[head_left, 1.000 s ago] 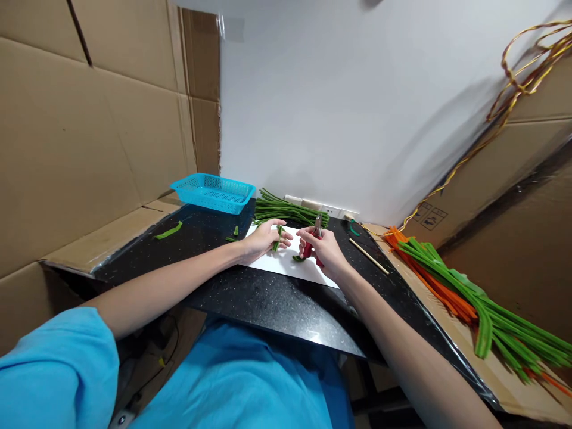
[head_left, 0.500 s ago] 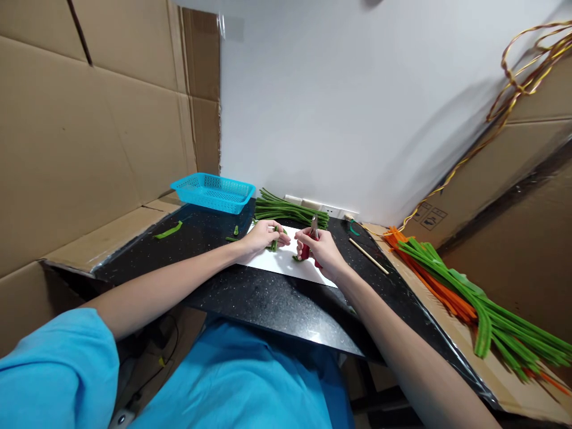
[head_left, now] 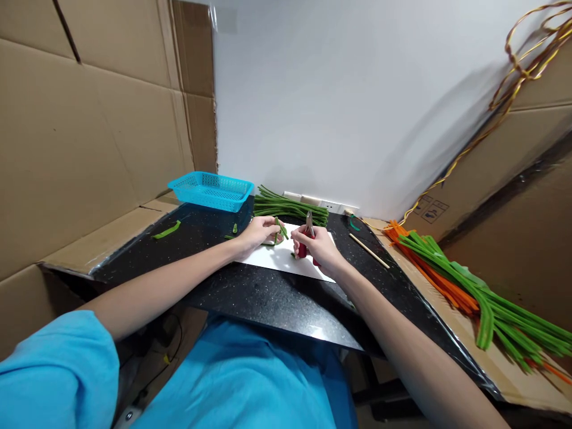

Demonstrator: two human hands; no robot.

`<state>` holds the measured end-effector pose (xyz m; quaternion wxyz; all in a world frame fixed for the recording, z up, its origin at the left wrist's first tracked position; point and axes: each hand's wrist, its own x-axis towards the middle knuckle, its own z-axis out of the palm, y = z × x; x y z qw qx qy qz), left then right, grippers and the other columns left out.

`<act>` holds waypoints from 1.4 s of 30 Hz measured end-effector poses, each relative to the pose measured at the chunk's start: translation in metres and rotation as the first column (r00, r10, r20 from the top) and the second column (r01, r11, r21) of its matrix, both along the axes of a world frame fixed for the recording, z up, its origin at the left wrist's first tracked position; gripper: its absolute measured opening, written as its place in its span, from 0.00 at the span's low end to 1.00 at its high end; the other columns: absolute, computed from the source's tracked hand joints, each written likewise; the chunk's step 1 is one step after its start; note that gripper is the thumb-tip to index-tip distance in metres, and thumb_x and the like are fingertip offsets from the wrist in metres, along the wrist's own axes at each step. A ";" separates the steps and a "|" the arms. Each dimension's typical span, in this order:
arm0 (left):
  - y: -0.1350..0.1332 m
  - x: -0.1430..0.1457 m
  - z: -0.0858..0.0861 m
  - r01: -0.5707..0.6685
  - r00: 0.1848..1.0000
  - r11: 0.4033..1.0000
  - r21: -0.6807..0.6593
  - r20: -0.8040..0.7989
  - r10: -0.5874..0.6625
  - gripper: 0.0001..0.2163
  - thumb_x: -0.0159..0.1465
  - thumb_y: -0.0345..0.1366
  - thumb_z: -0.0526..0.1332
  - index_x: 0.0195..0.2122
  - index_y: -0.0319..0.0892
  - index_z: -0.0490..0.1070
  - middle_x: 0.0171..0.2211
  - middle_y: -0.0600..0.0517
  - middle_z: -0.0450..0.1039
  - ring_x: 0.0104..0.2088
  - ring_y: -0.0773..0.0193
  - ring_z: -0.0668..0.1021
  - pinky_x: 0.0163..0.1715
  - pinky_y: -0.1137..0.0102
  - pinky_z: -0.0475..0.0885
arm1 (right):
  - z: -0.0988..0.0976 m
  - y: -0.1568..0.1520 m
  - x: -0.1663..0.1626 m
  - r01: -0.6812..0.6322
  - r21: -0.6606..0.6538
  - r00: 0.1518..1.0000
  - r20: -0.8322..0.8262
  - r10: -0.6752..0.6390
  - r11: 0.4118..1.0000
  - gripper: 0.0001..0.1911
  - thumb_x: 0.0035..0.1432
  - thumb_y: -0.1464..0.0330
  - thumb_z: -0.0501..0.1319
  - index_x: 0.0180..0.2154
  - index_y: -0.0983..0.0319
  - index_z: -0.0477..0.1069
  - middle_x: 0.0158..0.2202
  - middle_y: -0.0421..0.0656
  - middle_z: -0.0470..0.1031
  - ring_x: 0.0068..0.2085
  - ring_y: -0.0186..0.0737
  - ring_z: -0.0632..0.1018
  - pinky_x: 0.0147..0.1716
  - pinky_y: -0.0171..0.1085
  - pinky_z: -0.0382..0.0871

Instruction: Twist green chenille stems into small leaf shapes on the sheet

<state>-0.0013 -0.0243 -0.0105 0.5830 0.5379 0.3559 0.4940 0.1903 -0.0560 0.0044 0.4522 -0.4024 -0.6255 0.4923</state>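
My left hand (head_left: 259,232) is closed on a bent green pipe cleaner piece (head_left: 280,229), held just above the white sheet (head_left: 279,257) on the black counter. My right hand (head_left: 315,248) grips red-handled pliers (head_left: 308,234), their metal tip pointing up, close to the right of the green piece. A small green offcut (head_left: 294,255) lies on the sheet below my right thumb. A bundle of dark green pipe cleaners (head_left: 286,208) lies just behind both hands.
A blue plastic basket (head_left: 211,190) sits at the back left. Green scraps (head_left: 166,230) lie on the left cardboard and counter. A wooden stick (head_left: 369,250) lies right of the sheet. Orange and green pipe cleaners (head_left: 460,286) are heaped at right. Cardboard walls stand on both sides.
My left hand lifted the green piece off the sheet and brought it toward the pliers. My right hand shifted slightly left. The view tilted a little.
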 end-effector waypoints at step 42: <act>-0.002 0.000 0.003 0.212 0.967 0.977 0.037 0.135 -0.215 0.14 0.54 0.35 0.77 0.39 0.35 0.80 0.37 0.48 0.76 0.35 0.67 0.74 0.35 0.69 0.65 | 0.007 0.000 0.003 0.024 0.388 0.933 0.321 -0.160 0.921 0.10 0.56 0.64 0.64 0.27 0.63 0.74 0.20 0.39 0.69 0.22 0.33 0.67 0.24 0.35 0.59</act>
